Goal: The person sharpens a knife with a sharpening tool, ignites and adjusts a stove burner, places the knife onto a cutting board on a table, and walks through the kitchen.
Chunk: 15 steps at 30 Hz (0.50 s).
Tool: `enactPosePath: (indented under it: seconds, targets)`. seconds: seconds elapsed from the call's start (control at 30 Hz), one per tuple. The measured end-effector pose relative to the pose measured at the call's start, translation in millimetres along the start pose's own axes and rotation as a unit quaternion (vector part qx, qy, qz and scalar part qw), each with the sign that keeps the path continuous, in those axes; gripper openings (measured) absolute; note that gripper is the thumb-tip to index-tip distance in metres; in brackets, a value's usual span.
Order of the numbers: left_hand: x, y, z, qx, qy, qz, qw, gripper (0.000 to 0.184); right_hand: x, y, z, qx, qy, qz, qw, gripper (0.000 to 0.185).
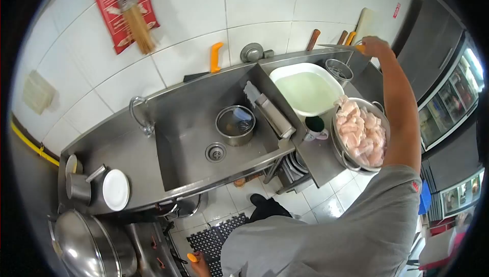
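Note:
My right hand point(376, 46) is stretched out to the far right, closed around the orange handle of a knife point(334, 46). Its blade points left, near other handles along the wall behind the counter. Low in the view, my left hand point(201, 267) is closed on an orange-handled tool point(192, 257); only the handle's end shows. Below my right forearm, a large metal pot point(348, 159) is heaped with raw chicken pieces point(359, 130). Beside it are a white basin point(285, 105) of cloudy liquid, a mug point(317, 131) and a metal canister point(340, 69).
The steel sink point(186, 147) contains a metal pot point(229, 137) with utensils. A grey cleaver-like block point(272, 113) leans at its right side. A white plate point(116, 190) and saucepan point(79, 189) stand left. A big lidded pot point(79, 244) sits on the stove. Glass-door fridges point(443, 106) line the right.

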<state>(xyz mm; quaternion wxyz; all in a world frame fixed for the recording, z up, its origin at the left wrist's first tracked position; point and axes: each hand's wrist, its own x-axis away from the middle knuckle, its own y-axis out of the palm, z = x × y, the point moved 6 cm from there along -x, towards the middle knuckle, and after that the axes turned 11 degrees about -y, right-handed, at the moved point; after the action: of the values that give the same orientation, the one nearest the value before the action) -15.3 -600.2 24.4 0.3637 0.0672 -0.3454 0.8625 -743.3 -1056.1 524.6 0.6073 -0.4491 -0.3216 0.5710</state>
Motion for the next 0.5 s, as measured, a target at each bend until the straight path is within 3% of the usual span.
enactPosePath:
  seconds: [0.03, 0.1, 0.13, 0.23, 0.5]
  targets:
    - [-4.8, 10.2, -2.6, 0.005, -0.025, 0.01, 1.0, 0.01, -15.0, -0.8, 2.7, -0.002, 0.001, -0.002, 1.0, 0.031]
    - [-6.4, 26.1, 12.3, 0.008, -0.038, 0.038, 0.999, 0.01, -51.7, 3.5, 17.2, 0.142, 0.055, -0.065, 0.986, 0.024]
    - [-6.4, 33.3, 21.3, 0.005, -0.048, 0.052, 0.997, 0.009, -78.1, 15.0, 26.3, 0.138, 0.067, -0.002, 0.988, 0.023]
    - [-6.2, 46.0, 47.8, -0.006, -0.067, 0.086, 0.994, 0.009, -133.5, 30.7, 23.8, 0.145, 0.068, 0.004, 0.987, 0.023]
    - [-14.0, 63.8, 98.1, -0.017, -0.09, 0.138, 0.986, 0.009, -255.4, 77.6, 18.0, 0.241, -0.02, 0.019, 0.97, 0.02]
